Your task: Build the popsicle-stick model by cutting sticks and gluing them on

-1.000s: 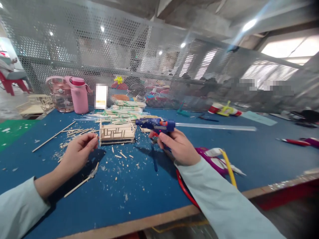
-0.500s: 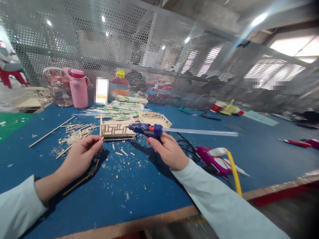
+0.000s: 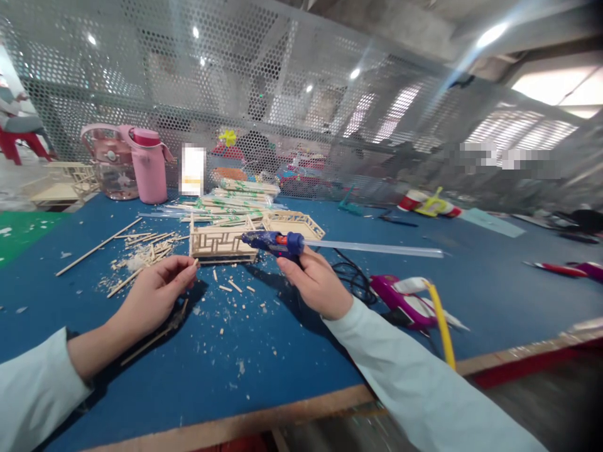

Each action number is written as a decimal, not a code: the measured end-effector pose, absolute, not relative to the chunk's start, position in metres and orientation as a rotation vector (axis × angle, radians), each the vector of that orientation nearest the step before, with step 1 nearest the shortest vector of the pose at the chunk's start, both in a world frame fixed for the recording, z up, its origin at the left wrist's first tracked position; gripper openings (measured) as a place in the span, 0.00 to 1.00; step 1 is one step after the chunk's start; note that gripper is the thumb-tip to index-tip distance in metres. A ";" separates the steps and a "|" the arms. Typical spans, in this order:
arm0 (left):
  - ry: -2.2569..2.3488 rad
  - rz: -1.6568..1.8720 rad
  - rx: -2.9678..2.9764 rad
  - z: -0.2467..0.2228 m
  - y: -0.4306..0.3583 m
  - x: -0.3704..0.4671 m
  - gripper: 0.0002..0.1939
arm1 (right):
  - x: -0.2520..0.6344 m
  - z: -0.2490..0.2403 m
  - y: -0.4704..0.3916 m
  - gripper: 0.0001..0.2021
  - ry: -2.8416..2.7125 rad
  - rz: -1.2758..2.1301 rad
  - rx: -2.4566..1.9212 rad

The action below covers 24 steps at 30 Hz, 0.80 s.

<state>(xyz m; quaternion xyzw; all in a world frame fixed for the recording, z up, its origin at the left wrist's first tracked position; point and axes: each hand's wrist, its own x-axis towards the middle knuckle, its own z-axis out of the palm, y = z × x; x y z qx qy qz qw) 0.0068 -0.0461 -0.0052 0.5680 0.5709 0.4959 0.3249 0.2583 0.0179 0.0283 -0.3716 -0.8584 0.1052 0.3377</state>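
- The right hand (image 3: 316, 285) has its grip closed around the handle of a blue glue gun (image 3: 274, 242), held just above the worktop (image 3: 264, 351).
- Since half a second ago this grip has barely shifted: the gun sits a touch lower and a shade further left. A second ago it was higher and further right, so hand and gun have drifted toward the wooden frame.
- The gun's long axis runs nearly level, left to right. Its nozzle points left at the stick-built lattice frame (image 3: 221, 245); the tip is just beside the frame's right end, and I cannot tell whether they touch.
- A clear glue stick (image 3: 377, 248) juts out of the gun's back, running right along the same line.
- The left hand (image 3: 153, 295) lies left of that grip and slightly nearer, fingers pinched narrowly on a tiny wooden piece (image 3: 194, 264); it has edged right since a second ago.
- Beyond the left hand lie loose wooden sticks (image 3: 141, 248) and scattered chips.
- Behind the gun sits a second lattice panel (image 3: 294, 223), then a bundle of packaged sticks (image 3: 240, 198).
- Right of the holding grip lie a black cord (image 3: 351, 276) and a purple tool (image 3: 402, 302).
- Far left at the back stands a pink bottle (image 3: 148, 164).
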 end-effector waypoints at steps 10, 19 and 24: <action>1.481 1.280 1.477 -0.008 -0.046 0.005 0.20 | 0.260 0.028 0.017 0.20 -2.214 0.287 -0.982; 1.496 1.264 1.489 -0.006 -0.047 0.006 0.19 | 0.263 0.026 0.017 0.18 -2.205 0.274 -1.015; 1.499 1.268 1.494 -0.006 -0.047 0.006 0.19 | 0.262 0.026 0.017 0.19 -2.198 0.256 -1.023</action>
